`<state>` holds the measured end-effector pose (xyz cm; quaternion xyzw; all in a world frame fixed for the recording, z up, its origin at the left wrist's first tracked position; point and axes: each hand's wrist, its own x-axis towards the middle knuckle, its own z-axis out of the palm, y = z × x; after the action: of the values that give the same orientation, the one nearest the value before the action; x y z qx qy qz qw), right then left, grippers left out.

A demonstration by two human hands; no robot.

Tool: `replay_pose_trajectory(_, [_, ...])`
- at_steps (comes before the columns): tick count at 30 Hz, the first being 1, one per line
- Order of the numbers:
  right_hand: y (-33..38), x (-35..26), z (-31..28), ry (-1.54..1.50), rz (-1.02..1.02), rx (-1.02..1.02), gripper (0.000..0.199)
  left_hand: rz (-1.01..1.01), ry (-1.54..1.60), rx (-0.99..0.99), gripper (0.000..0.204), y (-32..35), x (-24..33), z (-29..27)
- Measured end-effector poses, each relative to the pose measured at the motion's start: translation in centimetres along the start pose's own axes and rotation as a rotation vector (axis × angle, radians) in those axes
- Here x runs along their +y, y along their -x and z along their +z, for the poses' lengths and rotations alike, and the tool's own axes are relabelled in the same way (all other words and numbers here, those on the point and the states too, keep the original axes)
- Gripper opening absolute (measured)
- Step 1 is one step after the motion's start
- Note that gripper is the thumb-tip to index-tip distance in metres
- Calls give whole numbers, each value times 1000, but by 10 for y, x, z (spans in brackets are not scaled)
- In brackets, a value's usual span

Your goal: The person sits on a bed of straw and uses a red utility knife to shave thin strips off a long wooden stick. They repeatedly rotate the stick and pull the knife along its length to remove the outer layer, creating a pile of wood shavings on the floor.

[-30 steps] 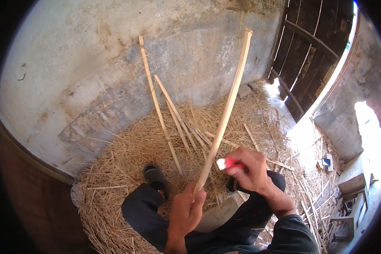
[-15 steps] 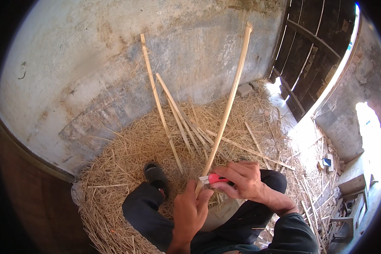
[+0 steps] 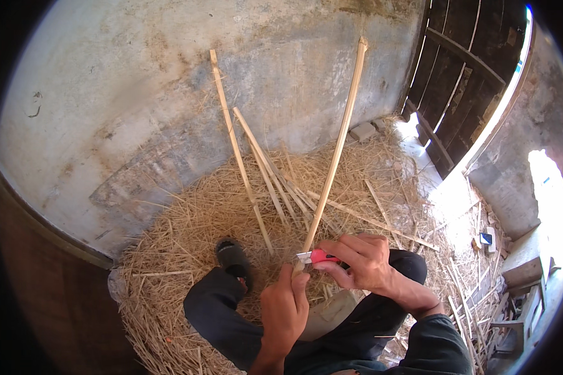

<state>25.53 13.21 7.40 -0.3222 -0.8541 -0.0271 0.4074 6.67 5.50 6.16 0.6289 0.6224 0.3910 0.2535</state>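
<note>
My left hand (image 3: 284,307) is closed round the near end of a long pale wooden strip (image 3: 338,145), thumb and forefinger pinching it. The strip slants up and away from me, its far end near the wall. My right hand (image 3: 361,261) grips a red utility knife (image 3: 323,255). Its short metal blade (image 3: 303,257) lies across the strip just beyond my left fingertips. Part of the knife's handle is hidden in my right fingers.
Several pale strips (image 3: 241,169) lean or lie on a thick bed of shavings (image 3: 187,231). A stained wall (image 3: 169,94) rises behind. A dark plank door (image 3: 463,69) stands at the far right, and a wooden stool (image 3: 519,319) at the right. My sandalled foot (image 3: 234,261) rests left of centre.
The knife blade has shifted slightly along the strip, a little farther from me, with my right hand. The strip's far end sits slightly lower, and the whole view has moved a little.
</note>
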Motion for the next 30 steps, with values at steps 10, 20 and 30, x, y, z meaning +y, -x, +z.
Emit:
replay_pose_trajectory(10, [-13,50,-8,176,375,327,21,-45,-11,-54,42,23,-10,3])
replay_pose_trajectory(20, [8,29,-15,-188,178,107,20,-18,82,-94,57,18,-24,5])
replay_pose_trajectory(30, [21,1,11,-92,51,-22,34,25,47,-77,37,9,-11,5])
